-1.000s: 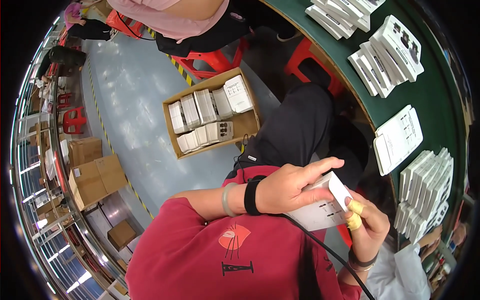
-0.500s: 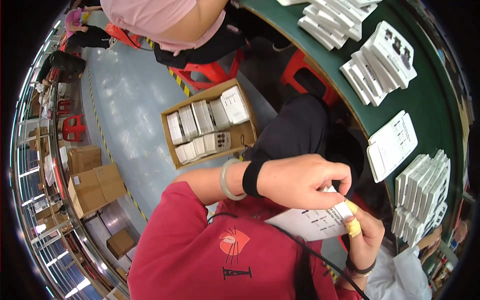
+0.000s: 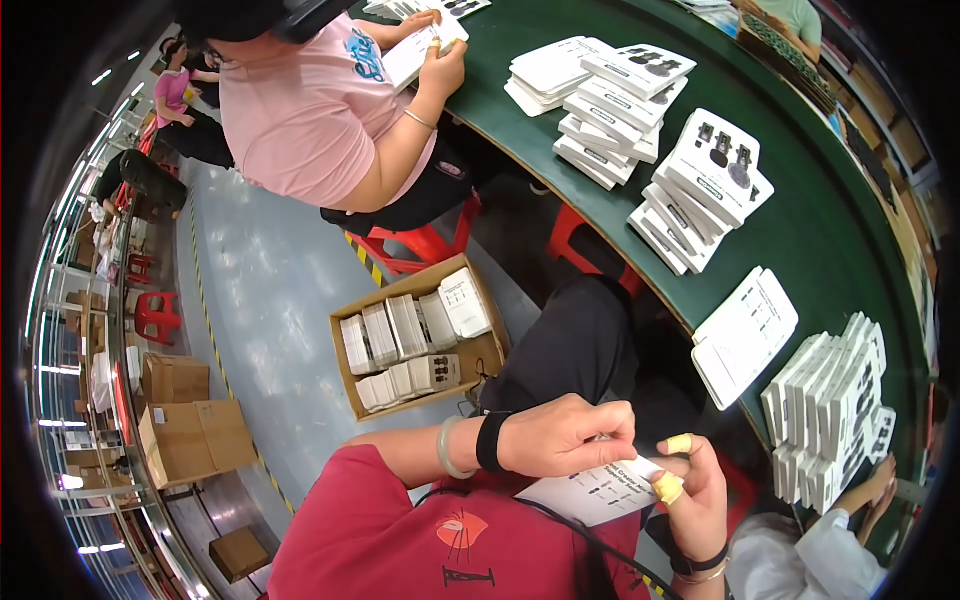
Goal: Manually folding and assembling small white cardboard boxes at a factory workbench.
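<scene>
White card stock was the thing in play: a flat printed card (image 3: 598,492) sat low in the view, just above the person's red shirt (image 3: 420,530), pinched between both hands. The left hand (image 3: 570,437), with a black band and a pale green bangle at the wrist, was closed over the card's upper edge, fingertips curled down onto it. The right hand (image 3: 695,490) held the card's far end, its thumb and forefinger capped in yellow finger cots (one pressed right against the card's corner).

Beyond the hands ran the green bench (image 3: 850,230), and it carried plenty: stacks of white packets (image 3: 620,95) near the top, a fanned pile (image 3: 705,190) beside them, a lone flat sheaf (image 3: 745,335) closer in, and upright rows of packs (image 3: 830,405) at the right. On the grey floor (image 3: 270,300) to the left of the knees stood an open cardboard box (image 3: 415,340) filled with white packs. A co-worker in a pink shirt (image 3: 310,110) sat further along the bench on a red stool (image 3: 420,245), both hands on a card of their own.
</scene>
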Demonstrator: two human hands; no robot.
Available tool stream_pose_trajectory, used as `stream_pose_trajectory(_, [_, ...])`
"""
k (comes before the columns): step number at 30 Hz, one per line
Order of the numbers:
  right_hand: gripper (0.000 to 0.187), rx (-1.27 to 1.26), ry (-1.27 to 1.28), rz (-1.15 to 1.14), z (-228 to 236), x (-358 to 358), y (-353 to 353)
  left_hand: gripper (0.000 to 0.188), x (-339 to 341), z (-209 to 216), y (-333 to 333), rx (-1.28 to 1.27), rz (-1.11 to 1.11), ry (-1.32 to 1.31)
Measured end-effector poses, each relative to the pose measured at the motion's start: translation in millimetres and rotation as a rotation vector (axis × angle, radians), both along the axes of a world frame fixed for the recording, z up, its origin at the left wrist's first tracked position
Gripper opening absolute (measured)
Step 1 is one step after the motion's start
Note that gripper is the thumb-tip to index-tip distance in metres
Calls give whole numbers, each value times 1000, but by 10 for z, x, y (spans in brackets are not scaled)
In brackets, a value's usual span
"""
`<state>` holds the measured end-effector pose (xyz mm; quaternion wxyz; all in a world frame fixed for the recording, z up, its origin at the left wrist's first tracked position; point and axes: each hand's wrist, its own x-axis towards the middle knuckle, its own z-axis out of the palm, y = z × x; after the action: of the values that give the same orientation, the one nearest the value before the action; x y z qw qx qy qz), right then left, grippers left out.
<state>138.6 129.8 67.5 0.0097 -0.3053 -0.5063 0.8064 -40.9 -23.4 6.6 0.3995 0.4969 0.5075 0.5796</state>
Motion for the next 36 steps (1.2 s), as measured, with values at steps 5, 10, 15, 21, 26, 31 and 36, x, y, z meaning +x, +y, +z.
stream_pose_trajectory(5, [9, 32, 80, -131, -194, 158, -73, 16, 105, -6, -15, 67, 139, 21])
stream_pose_trajectory(10, [13, 554, 268, 132, -130, 145, 43, 19, 155, -27, -59, 103, 242, -5])
stream_pose_trajectory(15, [20, 783, 261, 342, 49, 135, 89, 17, 165, -9, -80, 89, 250, 22])
stream_pose_trajectory(21, [25, 616, -24, 461, 350, 25, 157, 17, 185, 67, -204, 158, 314, 12])
stream_pose_trajectory(26, [29, 178, -134, 450, 241, 21, 104, 23, 108, 12, -320, 218, 212, 14])
stream_pose_trajectory(31, [32, 405, -4, 481, 523, -43, 221, 34, -194, 199, -175, 428, 357, 105])
stream_pose_trajectory(36, [33, 680, 451, -307, 719, -405, 441, 29, -489, 365, 28, 371, 811, -133])
